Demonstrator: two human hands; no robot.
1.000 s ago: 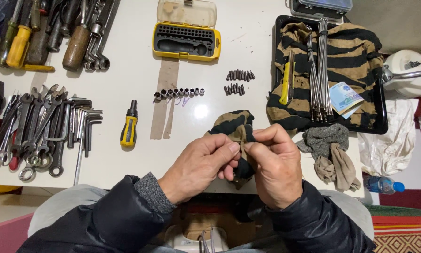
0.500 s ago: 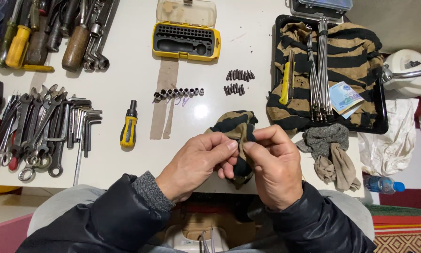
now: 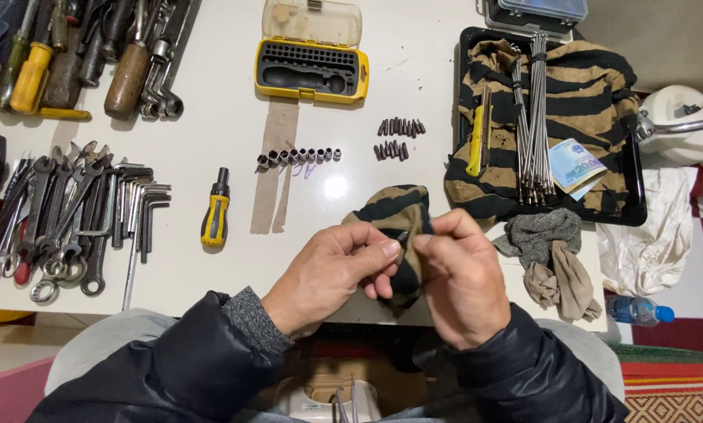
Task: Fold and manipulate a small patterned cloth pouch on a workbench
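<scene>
A small dark bit, barely visible and too small to identify further, is pinched between the fingertips of the left hand and the right hand, which meet at the near table edge. Both hands are closed on the bit and on the tan-and-black striped rag bunched around it; most of the bit is hidden by rag and fingers, and the rag's lower part is covered by the right palm.

Just beyond the grip lie two short rows of screwdriver bits and, to their left, a row of small sockets on a strip of brown tape. Further left of the grip rests a yellow-and-black stubby screwdriver, then hex keys and a heap of wrenches, partly cut off at the frame edge. Far beyond the grip stands an open yellow bit case. To the right of the grip, grey and beige cloths lie crumpled; beyond them a black tray holds a striped cloth, long metal rods and a yellow utility knife.
</scene>
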